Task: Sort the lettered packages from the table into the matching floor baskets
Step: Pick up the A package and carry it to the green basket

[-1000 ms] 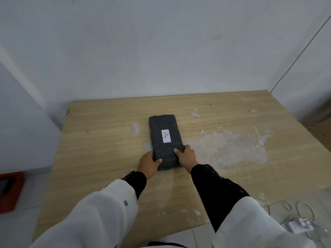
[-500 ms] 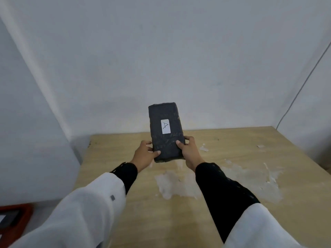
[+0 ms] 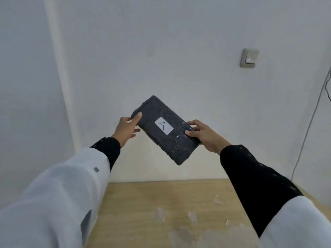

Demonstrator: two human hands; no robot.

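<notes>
A dark flat package (image 3: 172, 140) with a white label reading "A" is up in the air in front of the white wall, tilted diagonally, well above the wooden table (image 3: 143, 212). My right hand (image 3: 204, 135) grips its right long edge, thumb on top. My left hand (image 3: 127, 127) touches its upper left corner, thumb on the face and fingers spread loosely behind. No floor baskets are in view.
A white wall fills the background, with a light switch (image 3: 249, 57) at the upper right and a thin cable (image 3: 311, 122) running down the right side. A wall corner runs down the left. The tabletop carries white paint patches (image 3: 193, 230).
The package went from lying on the table to being lifted high and turned diagonal. My hands shifted from its near end to its two sides, and the view tilted upward.
</notes>
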